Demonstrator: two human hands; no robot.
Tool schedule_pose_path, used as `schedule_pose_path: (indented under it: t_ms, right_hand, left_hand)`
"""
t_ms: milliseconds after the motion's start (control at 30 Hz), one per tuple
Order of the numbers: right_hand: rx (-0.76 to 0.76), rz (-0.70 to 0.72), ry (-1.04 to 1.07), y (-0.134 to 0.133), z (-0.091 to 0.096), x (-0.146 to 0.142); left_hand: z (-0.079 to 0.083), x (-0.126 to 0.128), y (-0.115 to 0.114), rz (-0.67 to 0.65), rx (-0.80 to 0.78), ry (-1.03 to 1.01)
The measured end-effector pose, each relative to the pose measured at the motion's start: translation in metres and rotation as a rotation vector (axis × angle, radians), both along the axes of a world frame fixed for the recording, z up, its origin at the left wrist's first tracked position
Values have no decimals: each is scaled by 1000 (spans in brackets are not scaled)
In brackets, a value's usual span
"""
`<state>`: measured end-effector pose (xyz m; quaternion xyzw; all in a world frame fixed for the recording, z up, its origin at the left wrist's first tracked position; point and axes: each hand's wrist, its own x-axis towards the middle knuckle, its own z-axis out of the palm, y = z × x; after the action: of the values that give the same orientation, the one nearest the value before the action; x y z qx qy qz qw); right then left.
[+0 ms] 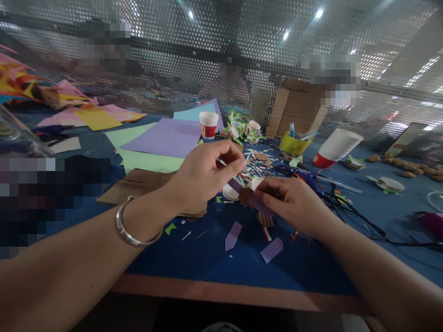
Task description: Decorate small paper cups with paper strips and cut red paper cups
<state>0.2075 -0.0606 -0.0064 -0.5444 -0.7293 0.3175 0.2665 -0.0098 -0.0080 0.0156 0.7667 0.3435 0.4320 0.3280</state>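
Observation:
My left hand (204, 177), with a silver bangle (129, 228) on the wrist, pinches the upper end of a narrow purple paper strip (237, 186). My right hand (294, 205) is closed on a small piece made of brown cardboard and purple paper (249, 198), which the strip meets. Both hands hover just above the blue table (207, 258). Two loose purple paper strips (233, 235) lie on the table below the hands. Small white round pieces (230, 192) sit behind the held piece.
Purple (166, 138) and green paper sheets (145, 161) and a brown cardboard sheet (138, 184) lie at left. A red-and-white paper cup (208, 125), a toppled stack of cups (334, 147), a yellow tub (294, 144), scattered scraps (256, 161), black cables (360, 216) and a cardboard box (297, 110) sit behind.

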Motion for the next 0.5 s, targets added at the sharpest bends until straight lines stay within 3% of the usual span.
schedule_pose_path:
  t_ms: [133, 200, 333, 400, 500]
  right_hand:
    - [17, -15, 41, -1, 1, 2]
    - [89, -1, 21, -1, 2, 3]
    - [158, -28, 35, -1, 5, 4]
    - [184, -37, 26, -2, 6, 4]
    - [196, -10, 17, -3, 7, 3]
  left_hand:
    - [8, -5, -16, -323, -61, 127]
    - [9, -5, -22, -399, -18, 203]
    - [3, 0, -21, -181, 182, 181]
    - [1, 1, -17, -84, 157, 105]
    - [-2, 1, -12, -74, 60, 96]
